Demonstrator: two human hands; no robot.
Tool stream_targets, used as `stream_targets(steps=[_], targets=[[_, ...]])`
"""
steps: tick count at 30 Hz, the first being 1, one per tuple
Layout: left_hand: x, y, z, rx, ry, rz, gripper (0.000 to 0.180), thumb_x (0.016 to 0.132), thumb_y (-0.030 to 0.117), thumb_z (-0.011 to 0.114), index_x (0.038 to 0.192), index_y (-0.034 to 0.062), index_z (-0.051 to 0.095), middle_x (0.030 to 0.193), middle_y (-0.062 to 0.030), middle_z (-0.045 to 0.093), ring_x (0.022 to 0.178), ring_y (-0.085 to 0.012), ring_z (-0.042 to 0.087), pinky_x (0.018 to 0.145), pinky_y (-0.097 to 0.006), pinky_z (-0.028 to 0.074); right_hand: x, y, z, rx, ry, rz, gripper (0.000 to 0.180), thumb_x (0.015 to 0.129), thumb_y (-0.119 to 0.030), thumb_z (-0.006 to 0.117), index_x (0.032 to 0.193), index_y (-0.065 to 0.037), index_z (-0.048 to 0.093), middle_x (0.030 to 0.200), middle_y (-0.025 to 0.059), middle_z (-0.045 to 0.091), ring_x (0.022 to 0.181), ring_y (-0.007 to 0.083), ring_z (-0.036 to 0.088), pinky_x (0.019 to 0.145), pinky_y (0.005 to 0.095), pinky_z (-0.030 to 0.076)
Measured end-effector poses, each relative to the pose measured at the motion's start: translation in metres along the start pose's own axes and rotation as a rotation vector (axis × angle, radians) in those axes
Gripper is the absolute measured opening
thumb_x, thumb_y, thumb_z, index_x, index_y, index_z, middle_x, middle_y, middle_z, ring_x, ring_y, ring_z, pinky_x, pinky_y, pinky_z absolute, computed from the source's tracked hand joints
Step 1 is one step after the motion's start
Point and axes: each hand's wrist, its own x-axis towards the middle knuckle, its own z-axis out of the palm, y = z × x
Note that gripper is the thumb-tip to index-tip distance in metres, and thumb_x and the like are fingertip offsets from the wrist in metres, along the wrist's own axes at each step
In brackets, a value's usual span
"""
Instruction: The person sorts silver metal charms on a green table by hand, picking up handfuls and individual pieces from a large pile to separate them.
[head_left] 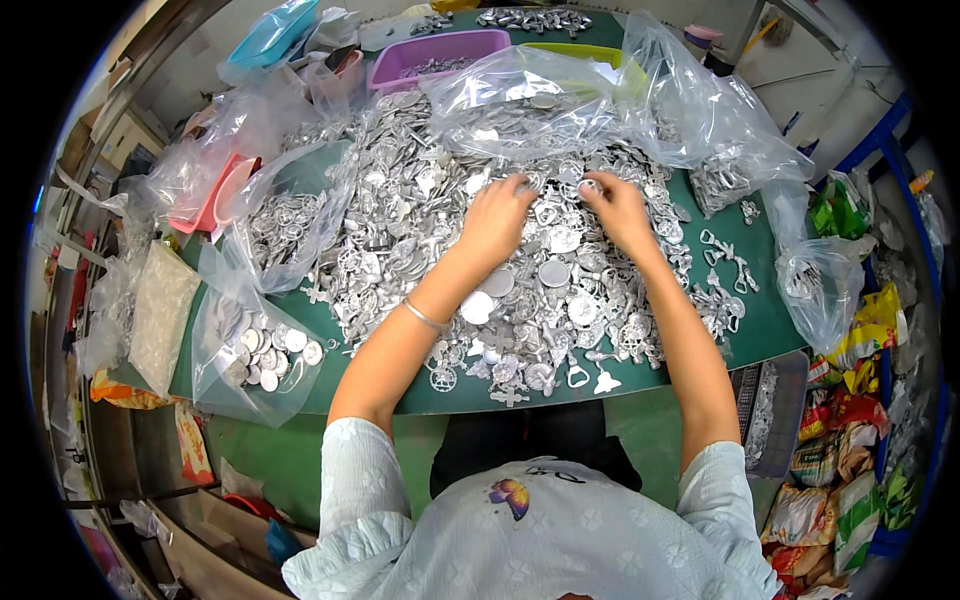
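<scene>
1. The left hand point(497, 215) rests fingers-down in the heap of silver metal charms point(420, 230) on the green table point(745, 330), fingers curled among the pieces.
2. The right hand point(618, 207), just beside it, pinches a small charm (shape unclear).
3. Clear plastic bags point(520, 100) lie behind the heap.

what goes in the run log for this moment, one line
left hand in metal pile | right hand in pile | bags behind | green table
</scene>
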Motion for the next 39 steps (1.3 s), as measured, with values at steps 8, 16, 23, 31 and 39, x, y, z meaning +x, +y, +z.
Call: stream_targets(steps=[8,16,23,31,39], targets=[[-0.028,-0.01,-0.03,-0.088,0.099,-0.08,0.006,0.07,-0.004,0.053,0.073,0.0001,0.057,0.091,-0.013,0.053,0.083,-0.0326,0.053,0.074,-0.039,0.044,-0.013,-0.015,0.004,-0.257,0.043,-0.185,0.024,0.07,-0.013,0.069,0.081,-0.001,0.052,0.08,0.014,0.055,0.075,0.032,0.052,0.065,0.0404,0.042],[-0.031,0.072,-0.048,-2.04,-0.208,-1.281,0.023,0.088,0.011,0.049,0.107,-0.0013,0.051,0.087,-0.0072,0.055,0.071,-0.016,0.055,0.062,-0.029,0.046,-0.035,-0.053,-0.019,0.159,-0.487,-0.079,0.022,0.079,-0.022,0.063,0.082,0.0,0.059,0.076,0.0096,0.058,0.075,0.0204,0.053,0.069,0.0326,0.04],[-0.037,0.08,-0.022,-2.063,-0.218,-1.228,0.028,0.088,0.013,0.05,0.111,-0.0025,0.049,0.095,-0.0124,0.057,0.072,-0.0144,0.055,0.065,-0.023,0.049,0.029,-0.002,0.016,-0.797,0.041,-0.367,0.015,0.077,-0.015,0.06,0.086,-0.004,0.063,0.093,0.0093,0.055,0.092,0.0273,0.047,0.08,0.0403,0.035],[-0.039,0.083,-0.027,-2.099,-0.038,-0.998,0.047,0.084,-0.003,0.048,0.13,-0.0018,0.036,0.122,-0.0198,0.046,0.097,-0.0203,0.052,0.084,-0.031,0.045,0.012,-0.024,0.0,-0.574,0.072,-0.424,0.012,0.073,-0.011,0.064,0.082,-0.006,0.057,0.076,0.0062,0.058,0.085,0.0251,0.049,0.08,0.0427,0.033],[-0.042,0.074,-0.021,-2.178,-0.017,-0.915,0.044,0.088,0.01,0.048,0.127,-0.0062,0.035,0.124,-0.0221,0.044,0.113,-0.0302,0.046,0.095,-0.039,0.04,0.009,-0.015,-0.032,-0.495,0.174,-0.354,0.01,0.076,-0.009,0.061,0.083,-0.002,0.058,0.075,0.0104,0.059,0.076,0.0262,0.054,0.076,0.0396,0.038]])
